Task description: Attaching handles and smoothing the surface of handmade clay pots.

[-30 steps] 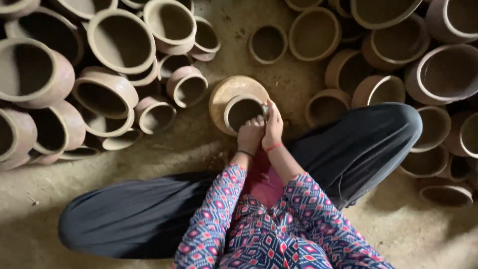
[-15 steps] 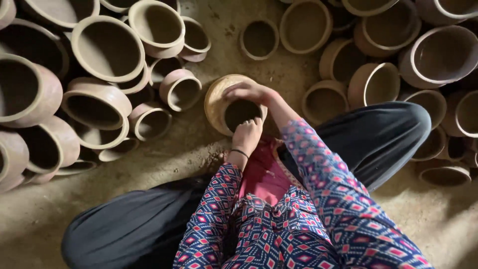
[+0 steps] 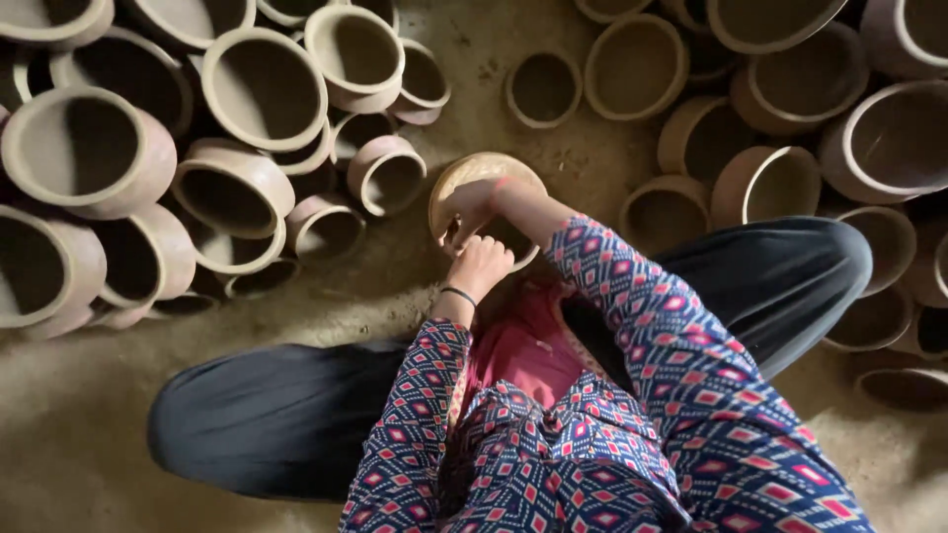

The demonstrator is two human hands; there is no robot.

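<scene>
On the dirt floor (image 3: 89, 415), both hands grip one pot (image 3: 474, 170): right hand (image 3: 466, 205) on rim, left hand (image 3: 482, 265) beneath; shaping looks unfinished.

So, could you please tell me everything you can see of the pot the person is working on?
The pot is small, round and pale tan, apparently unfired clay, lighter than the brown pots around it. It sits on the dirt floor before the crossed legs, mouth tilted toward the person. The right hand grips its rim; the left hand rests at its near edge, hiding the opening.
</scene>
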